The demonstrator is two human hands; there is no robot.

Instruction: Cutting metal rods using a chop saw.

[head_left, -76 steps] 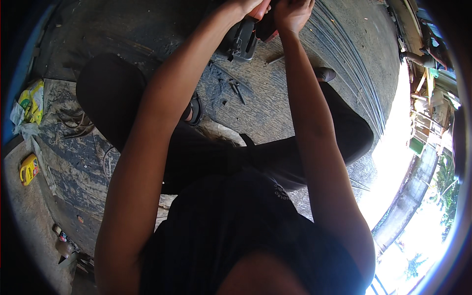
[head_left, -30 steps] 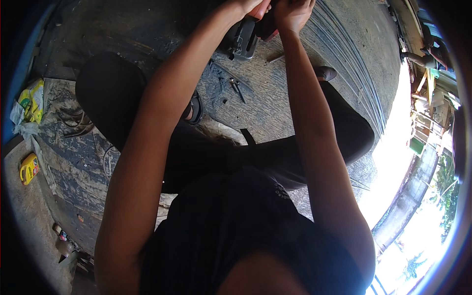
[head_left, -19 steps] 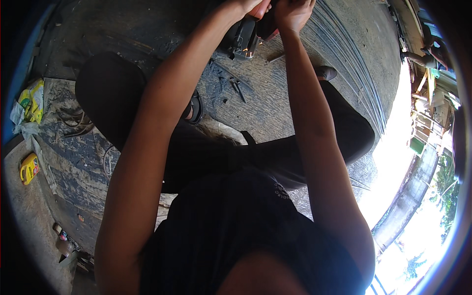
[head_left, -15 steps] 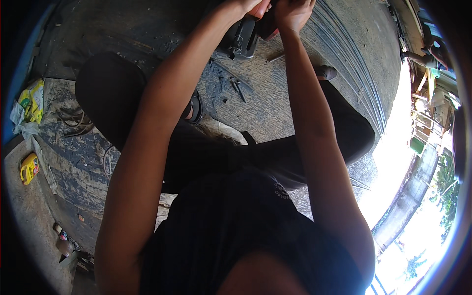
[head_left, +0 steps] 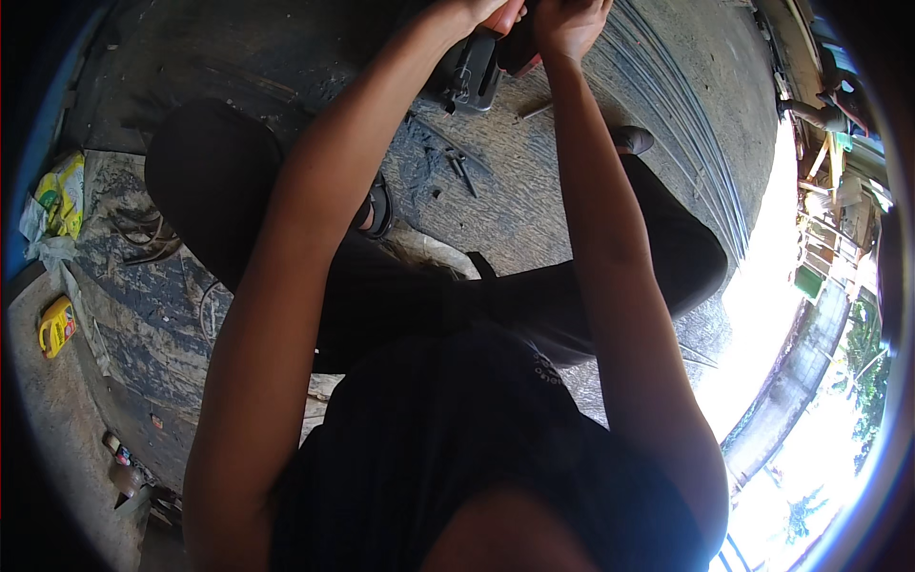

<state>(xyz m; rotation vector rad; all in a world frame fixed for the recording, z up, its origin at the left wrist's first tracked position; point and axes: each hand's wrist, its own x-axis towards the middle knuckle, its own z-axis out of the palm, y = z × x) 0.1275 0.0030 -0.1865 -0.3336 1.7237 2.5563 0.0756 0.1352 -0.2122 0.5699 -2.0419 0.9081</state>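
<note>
At the top edge, my left hand (head_left: 474, 10) is closed round the orange-red handle (head_left: 502, 17) of a red and black machine. Below that handle is the machine's black metal body (head_left: 474, 84), with a small chain (head_left: 461, 81) hanging on its side. My right hand (head_left: 570, 30) is beside a dark red part (head_left: 519, 52) of the machine. Its fingers look curled, but the picture's edge cuts them off and what they hold is hidden. The machine's upper part is out of view.
Between my feet lie thin dark tools (head_left: 462, 173) among black debris. A short rod (head_left: 536, 111) is near the machine. Long metal bars (head_left: 681, 119) run along the right. At left are a yellow jug (head_left: 57, 327) and a yellow bag (head_left: 67, 195). Another person's leg (head_left: 810, 114) shows far right.
Almost nothing differs. Both hands keep their places at the machine, and the arms have barely shifted.
</note>
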